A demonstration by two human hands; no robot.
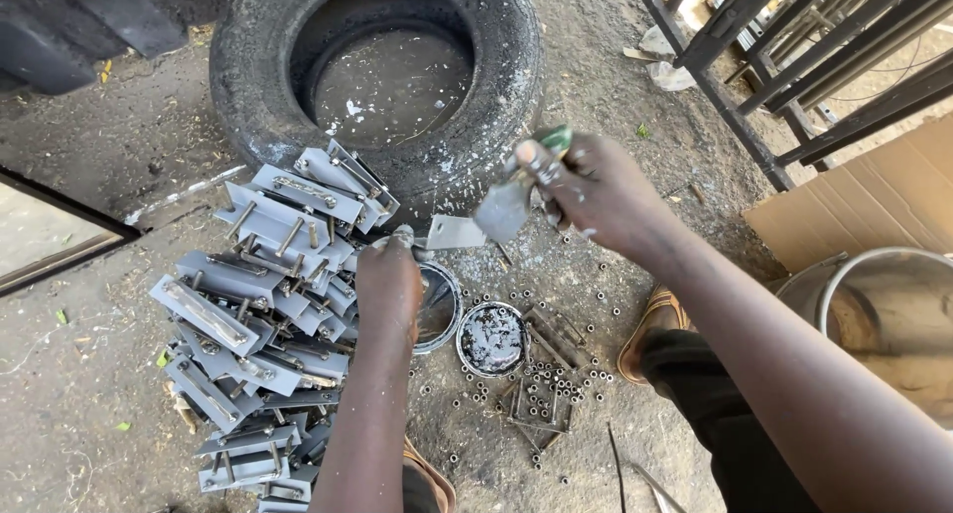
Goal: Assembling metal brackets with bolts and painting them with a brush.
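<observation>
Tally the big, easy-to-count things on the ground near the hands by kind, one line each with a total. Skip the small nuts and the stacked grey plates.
Tyre: 1
Round paint tins, lid included: 2
Metal buckets: 1
Cardboard sheets: 1
Total: 5
The left hand holds a grey plate; the right hand holds a brush against it.

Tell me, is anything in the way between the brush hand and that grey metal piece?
Nothing visible: the right hand holds the paintbrush with its bristles right at the grey metal piece, which the left hand holds above the open paint tin.
</observation>
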